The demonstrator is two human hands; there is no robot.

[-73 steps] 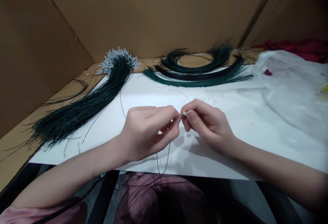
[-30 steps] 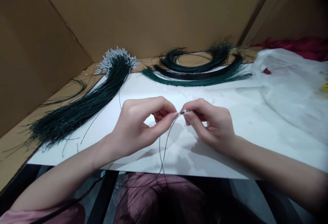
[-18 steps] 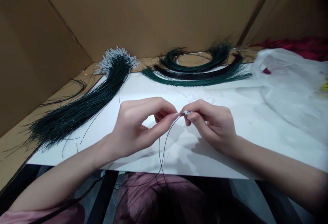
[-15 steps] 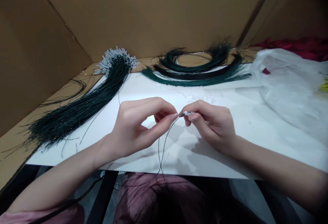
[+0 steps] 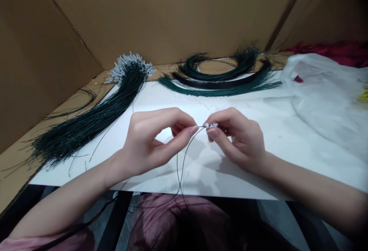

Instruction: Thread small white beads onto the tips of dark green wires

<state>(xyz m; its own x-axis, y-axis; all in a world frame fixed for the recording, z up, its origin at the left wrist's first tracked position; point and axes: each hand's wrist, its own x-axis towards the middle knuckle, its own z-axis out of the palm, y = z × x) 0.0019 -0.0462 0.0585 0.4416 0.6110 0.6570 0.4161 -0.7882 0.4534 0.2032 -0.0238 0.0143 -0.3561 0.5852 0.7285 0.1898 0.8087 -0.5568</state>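
Note:
My left hand (image 5: 152, 141) pinches the end of a thin dark wire (image 5: 181, 163) between thumb and forefinger, over the white sheet (image 5: 276, 143). My right hand (image 5: 235, 138) pinches a tiny white bead (image 5: 210, 125) right at the wire's tip, fingertips almost touching the left hand's. The wire loops down from the pinch and hangs past the table's front edge toward my lap.
A long bundle of dark green wires with white bead tips (image 5: 94, 117) lies at the left. A curved bundle of bare green wires (image 5: 221, 78) lies at the back. A clear plastic bag (image 5: 327, 97) sits at the right. Cardboard walls (image 5: 161, 13) enclose the back and left.
Both hands stay pinched together at the wire's tip. The left fingers have opened out from a tight curl, and the wire's loop now hangs more freely below the pinch.

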